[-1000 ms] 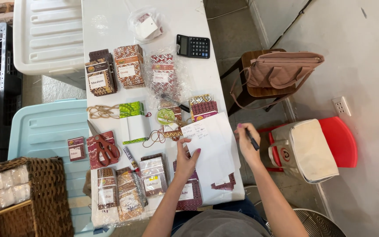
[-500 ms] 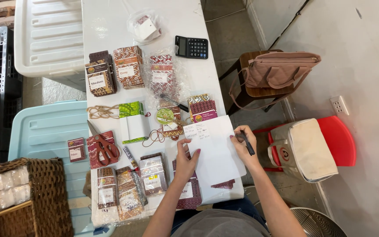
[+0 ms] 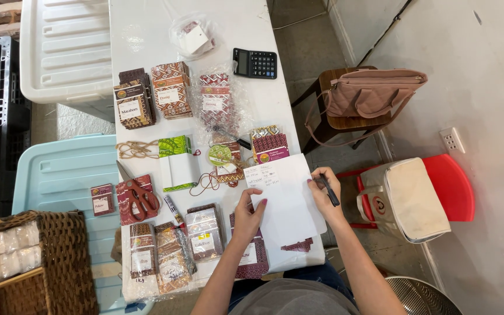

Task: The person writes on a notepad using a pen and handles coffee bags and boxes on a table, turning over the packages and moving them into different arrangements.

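Right hand (image 3: 322, 195) holds pen (image 3: 329, 189) at paper's (image 3: 287, 204) table-edge side.

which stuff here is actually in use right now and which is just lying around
In use:
- left hand, flat on the white sheet of paper
- right hand, holding the black pen

Lying about:
- calculator
- red-handled scissors
- patterned packets
- rubber bands
- wicker basket

The right hand (image 3: 324, 197) with the black pen (image 3: 329, 189) has moved. Before, it was off the right edge of the white paper (image 3: 284, 198), lower right of the middle. Now it rests on the paper's right edge.
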